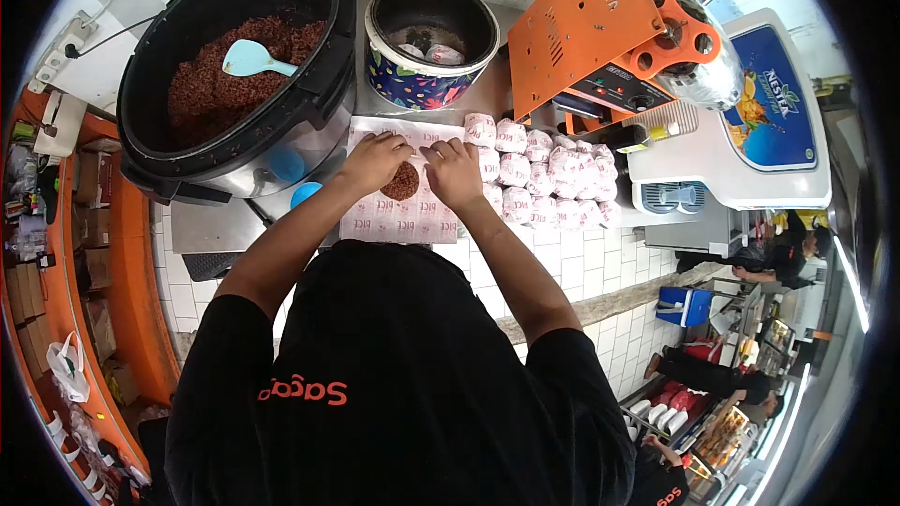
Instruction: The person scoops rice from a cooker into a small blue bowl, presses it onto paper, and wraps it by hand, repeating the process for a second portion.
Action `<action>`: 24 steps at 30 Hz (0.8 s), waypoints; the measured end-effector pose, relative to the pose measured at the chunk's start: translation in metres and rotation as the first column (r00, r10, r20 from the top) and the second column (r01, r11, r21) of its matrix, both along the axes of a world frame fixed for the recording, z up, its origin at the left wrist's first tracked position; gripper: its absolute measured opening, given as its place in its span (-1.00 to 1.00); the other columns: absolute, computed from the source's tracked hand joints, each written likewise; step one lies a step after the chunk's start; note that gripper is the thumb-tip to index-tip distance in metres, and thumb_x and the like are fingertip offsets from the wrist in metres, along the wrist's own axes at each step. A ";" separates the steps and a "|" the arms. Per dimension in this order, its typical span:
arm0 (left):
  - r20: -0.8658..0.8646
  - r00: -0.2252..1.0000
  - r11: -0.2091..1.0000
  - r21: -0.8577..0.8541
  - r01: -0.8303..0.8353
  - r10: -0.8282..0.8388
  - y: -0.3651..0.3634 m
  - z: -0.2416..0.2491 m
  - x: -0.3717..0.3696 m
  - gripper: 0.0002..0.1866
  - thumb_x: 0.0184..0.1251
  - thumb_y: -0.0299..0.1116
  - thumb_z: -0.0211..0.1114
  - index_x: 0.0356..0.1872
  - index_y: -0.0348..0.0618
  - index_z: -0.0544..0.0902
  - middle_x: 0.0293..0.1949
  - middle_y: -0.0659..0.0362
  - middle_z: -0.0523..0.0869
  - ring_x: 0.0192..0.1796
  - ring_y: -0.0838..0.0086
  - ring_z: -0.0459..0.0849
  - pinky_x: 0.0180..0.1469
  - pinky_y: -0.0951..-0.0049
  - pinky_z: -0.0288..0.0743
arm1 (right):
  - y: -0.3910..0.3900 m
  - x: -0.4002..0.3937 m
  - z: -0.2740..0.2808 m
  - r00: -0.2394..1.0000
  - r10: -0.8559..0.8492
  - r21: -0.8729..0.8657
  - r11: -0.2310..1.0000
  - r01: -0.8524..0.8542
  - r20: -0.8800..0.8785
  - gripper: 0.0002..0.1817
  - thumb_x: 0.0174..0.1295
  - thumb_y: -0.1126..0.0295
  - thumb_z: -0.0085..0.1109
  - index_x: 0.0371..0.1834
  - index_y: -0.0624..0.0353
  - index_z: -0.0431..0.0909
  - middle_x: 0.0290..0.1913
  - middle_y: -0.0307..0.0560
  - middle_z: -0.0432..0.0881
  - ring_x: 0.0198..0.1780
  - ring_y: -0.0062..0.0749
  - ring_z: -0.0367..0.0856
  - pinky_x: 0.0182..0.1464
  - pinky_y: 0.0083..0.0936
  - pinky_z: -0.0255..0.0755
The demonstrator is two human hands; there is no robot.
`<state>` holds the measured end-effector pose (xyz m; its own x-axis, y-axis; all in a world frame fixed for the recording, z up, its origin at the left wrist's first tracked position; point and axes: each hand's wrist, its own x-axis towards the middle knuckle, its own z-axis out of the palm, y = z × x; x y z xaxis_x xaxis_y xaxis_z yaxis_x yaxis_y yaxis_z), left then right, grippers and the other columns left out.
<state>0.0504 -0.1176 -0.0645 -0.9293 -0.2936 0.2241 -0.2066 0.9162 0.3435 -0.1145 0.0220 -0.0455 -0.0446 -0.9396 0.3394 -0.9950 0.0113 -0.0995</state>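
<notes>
Head view. Both hands rest on a printed wrapping sheet [398, 215] spread on the surface. The left hand [373, 161] and right hand [454, 171] lie curled, fingers bent down onto the paper, flanking a mound of red rice [401, 182]; whether they pinch the sheet cannot be told. Step in hand, as judged: portioning rice for wrapping. The next move calls for folding the paper over the mound. The rice sits between the hands, touching the left. At 3 o'clock, wrapped parcels [544, 178]; at 10 o'clock, a large cooker [239, 141] with blue scoop [251, 59].
</notes>
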 end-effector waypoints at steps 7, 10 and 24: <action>0.113 0.993 0.999 -0.045 -0.005 0.010 -0.005 0.006 0.030 -0.67 0.23 -0.47 0.25 0.04 -0.07 0.69 -0.10 0.12 0.65 0.07 0.16 0.67 0.13 0.14 0.58 | 0.014 -0.029 -0.012 0.998 -0.065 0.244 0.968 0.057 0.024 -0.79 0.11 0.43 0.20 -0.22 -0.03 0.77 -0.23 -0.15 0.71 -0.03 -0.22 0.69 0.08 -0.17 0.38; 0.113 0.993 0.996 -0.066 0.053 -0.045 -0.007 -0.005 0.044 -0.60 0.22 -0.51 0.24 0.11 -0.03 0.70 -0.11 0.12 0.65 0.06 0.18 0.67 0.15 0.16 0.58 | 0.030 -0.029 -0.018 0.999 -0.039 0.297 0.955 0.029 0.029 -0.59 0.03 0.48 0.23 0.00 -0.05 0.75 -0.18 -0.16 0.71 0.00 -0.22 0.68 0.10 -0.23 0.39; 0.275 0.955 0.987 -0.073 0.141 -0.116 0.025 -0.008 0.074 -0.37 0.33 -0.44 0.18 0.48 -0.01 0.46 0.55 0.06 0.35 0.53 0.13 0.32 0.51 0.03 0.23 | 0.042 -0.035 -0.052 0.749 -0.310 0.177 0.950 0.256 0.585 -0.50 0.07 0.53 0.32 0.15 0.15 0.52 -0.21 0.26 0.68 -0.12 0.32 0.64 -0.04 0.06 0.54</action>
<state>0.1249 -0.0923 -0.0730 -0.9873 -0.1579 -0.0191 -0.1584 0.9657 0.2059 -0.1490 0.0635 -0.0980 -0.4811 -0.8733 0.0765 -0.6818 0.3179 -0.6589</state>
